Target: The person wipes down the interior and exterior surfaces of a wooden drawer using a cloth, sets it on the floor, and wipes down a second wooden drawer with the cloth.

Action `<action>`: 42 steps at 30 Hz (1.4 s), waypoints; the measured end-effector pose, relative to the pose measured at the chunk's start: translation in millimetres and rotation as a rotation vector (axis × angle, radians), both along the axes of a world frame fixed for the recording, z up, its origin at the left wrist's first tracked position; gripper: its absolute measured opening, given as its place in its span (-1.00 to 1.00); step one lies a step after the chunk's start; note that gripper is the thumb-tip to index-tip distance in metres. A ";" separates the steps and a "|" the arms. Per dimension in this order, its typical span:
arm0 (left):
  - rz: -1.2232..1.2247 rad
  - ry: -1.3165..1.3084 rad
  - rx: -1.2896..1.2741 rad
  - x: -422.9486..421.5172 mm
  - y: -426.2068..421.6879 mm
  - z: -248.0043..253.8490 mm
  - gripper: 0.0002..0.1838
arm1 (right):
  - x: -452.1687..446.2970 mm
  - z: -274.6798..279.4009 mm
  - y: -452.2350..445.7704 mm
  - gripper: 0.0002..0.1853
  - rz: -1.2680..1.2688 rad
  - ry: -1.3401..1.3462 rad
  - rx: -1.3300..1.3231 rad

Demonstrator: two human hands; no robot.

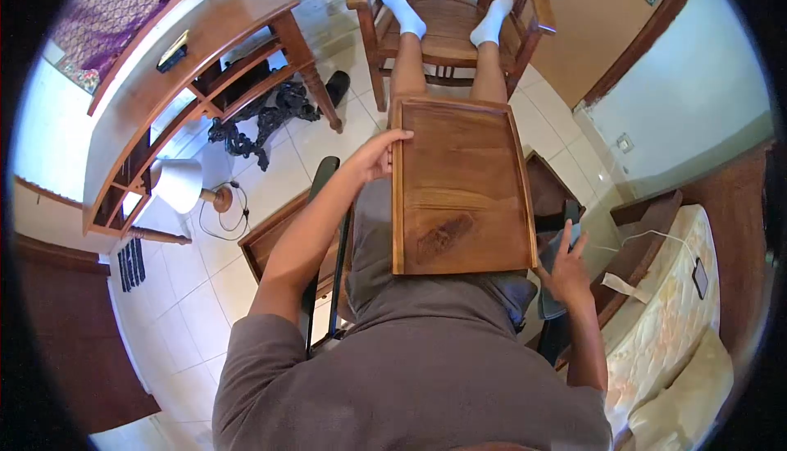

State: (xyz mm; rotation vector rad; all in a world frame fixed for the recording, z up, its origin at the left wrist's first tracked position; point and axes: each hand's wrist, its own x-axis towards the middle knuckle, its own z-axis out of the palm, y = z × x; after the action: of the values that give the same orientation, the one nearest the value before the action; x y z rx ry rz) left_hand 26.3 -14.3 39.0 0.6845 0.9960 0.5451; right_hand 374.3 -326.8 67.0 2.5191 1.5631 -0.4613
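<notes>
Head camera view looks down on a shallow wooden tray (467,156) lying face up across the person's lap, between the two hands, its raised rim running along the sides. The left hand (379,156) is closed on the tray's left rim near the far corner, thumb laid over the edge and the other fingers partly hidden beside it. The right hand (570,275) is at the near right corner, its fingers partly spread and pointing away from the body; its thumb is close to the rim, but whether it touches cannot be told. A grey-blue cloth (551,310) shows beside and under that hand, and whether the fingers grip it is unclear.

Under the tray are grey shorts (373,230), with the legs stretched ahead and white socks (402,12) resting on the seat of a wooden armchair (447,31). A black armrest (324,176) stands just beside the left forearm. Beyond it, a wooden panel with a raised edge (275,234) sits low on the left, partly covered by the arm. Further left are a wooden desk (221,25), a tipped lamp (178,184) with its cable (243,217), and a black carved object (275,115) on the tiled floor. On the right, near the elbow, a patterned mattress (664,320) bears a phone (699,277) on a white cord and a beige pillow (693,394).
</notes>
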 end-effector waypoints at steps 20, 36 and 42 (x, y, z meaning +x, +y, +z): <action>0.516 0.029 1.267 -54.1 -21.0 308.4 -0.58 | -11.0 -4.7 -4.8 0.34 -0.063 0.054 0.195; 0.268 0.989 0.794 -370.4 -112.8 201.3 -0.26 | -20.3 -4.5 1.9 0.32 -0.050 -0.037 0.177; 0.194 1.142 0.500 -470.2 -109.6 -18.1 0.03 | -10.6 -17.7 -1.2 0.33 0.036 -0.124 0.210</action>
State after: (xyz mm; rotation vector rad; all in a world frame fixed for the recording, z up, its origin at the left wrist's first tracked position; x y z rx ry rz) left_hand -443.9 -124.0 21.0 1.4230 2.0353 0.5707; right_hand 363.7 -328.0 49.3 2.6071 1.6854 -0.1389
